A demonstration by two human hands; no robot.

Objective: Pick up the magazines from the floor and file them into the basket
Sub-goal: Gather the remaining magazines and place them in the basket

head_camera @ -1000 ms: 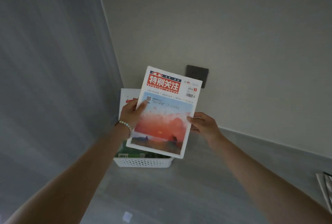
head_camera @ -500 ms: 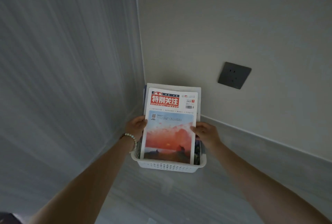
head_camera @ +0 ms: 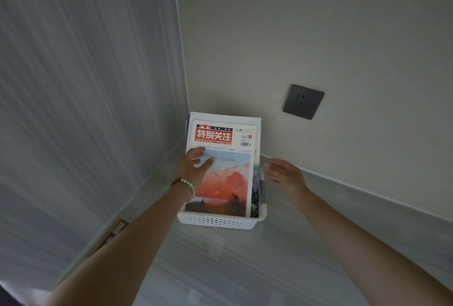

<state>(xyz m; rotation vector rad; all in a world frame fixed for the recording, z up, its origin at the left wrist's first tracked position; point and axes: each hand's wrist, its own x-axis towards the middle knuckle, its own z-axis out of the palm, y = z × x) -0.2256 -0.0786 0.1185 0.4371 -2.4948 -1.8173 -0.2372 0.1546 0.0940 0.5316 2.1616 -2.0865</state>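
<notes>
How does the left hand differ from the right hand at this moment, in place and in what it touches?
The left hand lies over the cover of the red-titled magazine in the white basket; the right hand is beside the basket, apart from the magazine and holding nothing. The left wrist wears a bead bracelet; the right wrist is bare. Both hands are open with fingers spread, and both appear blurred.
</notes>
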